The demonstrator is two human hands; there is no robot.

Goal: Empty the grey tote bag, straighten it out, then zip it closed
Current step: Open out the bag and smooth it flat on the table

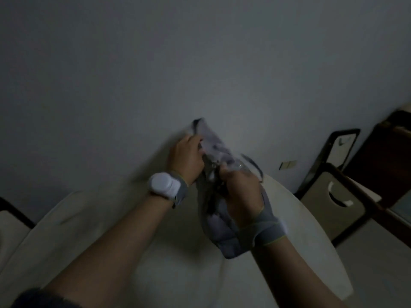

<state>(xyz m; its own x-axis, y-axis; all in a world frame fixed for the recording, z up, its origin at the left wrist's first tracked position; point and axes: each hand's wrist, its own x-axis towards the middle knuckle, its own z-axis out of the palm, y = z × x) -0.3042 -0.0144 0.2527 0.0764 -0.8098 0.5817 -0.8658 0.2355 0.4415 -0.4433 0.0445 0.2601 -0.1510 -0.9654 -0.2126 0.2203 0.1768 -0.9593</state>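
The grey tote bag (219,223) is held up in the air above a white round table (155,252), bunched and crumpled, in dim and blurred light. My left hand (186,158) grips its upper left side near the top edge. My right hand (241,192) grips the fabric on the right, near a dark strap (255,166) that loops out beside it. Both wrists wear grey bands, the left with a white round device. I cannot tell whether the zip is open or what is inside the bag.
A plain grey wall fills the upper view. Dark-framed chairs with pale cushions (331,201) stand to the right of the table, and another chair edge (11,216) shows at far left. A wall socket (288,164) sits low on the wall.
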